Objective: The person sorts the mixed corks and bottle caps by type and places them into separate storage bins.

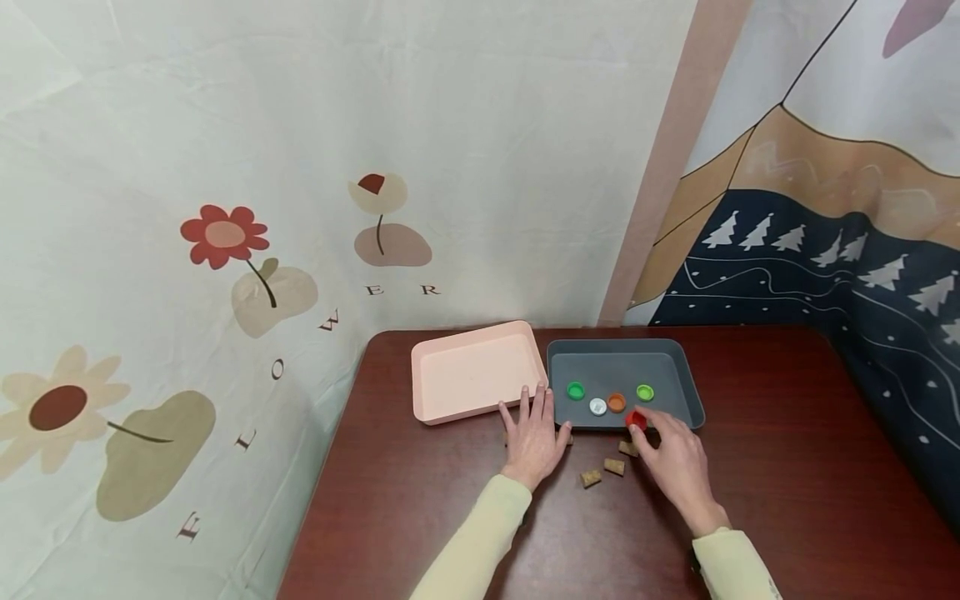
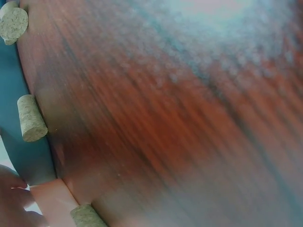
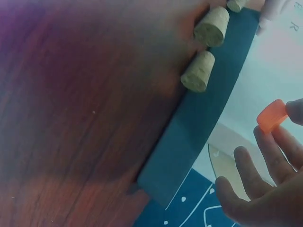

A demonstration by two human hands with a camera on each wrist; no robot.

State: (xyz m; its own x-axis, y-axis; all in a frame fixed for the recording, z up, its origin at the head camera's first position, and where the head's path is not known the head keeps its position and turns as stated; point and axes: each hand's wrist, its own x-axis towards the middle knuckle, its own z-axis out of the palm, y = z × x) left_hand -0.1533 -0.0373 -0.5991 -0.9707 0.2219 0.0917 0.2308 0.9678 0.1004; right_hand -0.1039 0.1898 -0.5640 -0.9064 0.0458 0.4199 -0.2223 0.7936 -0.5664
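Observation:
Between the thumb and fingers of my right hand (image 1: 678, 467) is a red bottle cap (image 1: 635, 419), pinched over the front edge of the grey tray (image 1: 615, 347). It looks orange-red in the right wrist view. Inside that tray lie a green cap (image 1: 575, 391), a white cap (image 1: 597, 407), an orange cap (image 1: 617, 403) and a lime cap (image 1: 645, 392). My left hand (image 1: 531, 442) has its fingers spread and extended at the adjoining edges of the two trays, partly covering corks beneath it. Whether it presses on anything cannot be told.
A pink tray (image 1: 480, 371) stands left of the grey one. Several corks lie on the dark red table (image 1: 390, 500) in front of the trays, among them one cork (image 1: 590, 478) and another cork (image 1: 614, 467) between my hands. A printed cloth (image 1: 487, 167) hangs behind.

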